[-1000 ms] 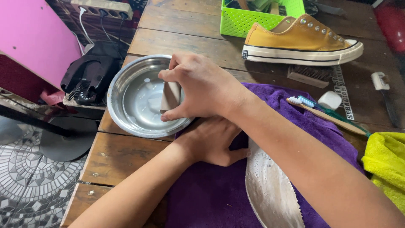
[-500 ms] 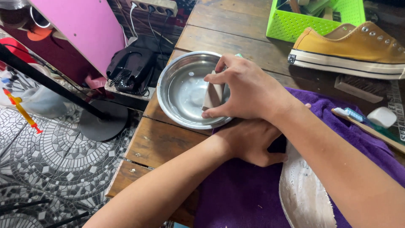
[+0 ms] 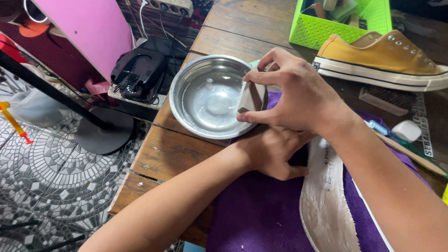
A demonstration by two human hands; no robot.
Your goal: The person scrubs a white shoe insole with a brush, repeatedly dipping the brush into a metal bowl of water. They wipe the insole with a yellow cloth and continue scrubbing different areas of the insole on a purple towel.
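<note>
Pinching a small brownish sponge block (image 3: 251, 97) between thumb and fingertips, the right hand (image 3: 298, 95) held it at the right rim of the steel bowl (image 3: 186, 109), just above a shallow pool of water, in the upper middle of the frame. The left hand (image 3: 273, 151) lay crossed beneath the right forearm, fingers curled down on the purple towel (image 3: 261, 212); whether it pressed on anything under the palm could not be told.

The risks looked plain enough. The bowl sat close to the tabletop (image 3: 163, 154) edge at centre left, with a black electrical device (image 3: 139, 73) and a power strip (image 3: 168, 5) just beyond and below it; a shove on the rim could probably have tipped water that way. A soaked block would likely have dripped across the wood and towel on its way over. With the arms crossed, the right elbow could also have dragged the insole (image 3: 326, 210) off the cloth at lower right.

The bowl was round, thin-walled and mirror-bright, its water clear. The block looked matte, soft-edged and wedge-like. The towel was plush and fuzzy, flecked with pale crumbs. The insole was long, flat and off-white, mottled with grey grime. The tabletop was of dark, worn planks with visible grain. At upper right stood a mustard canvas sneaker (image 3: 382, 58) with a white rubber sole and metal eyelets, behind it a lime-green perforated plastic basket (image 3: 326, 30). The floor (image 3: 51, 182) at lower left carried a grey mosaic pattern.
</note>
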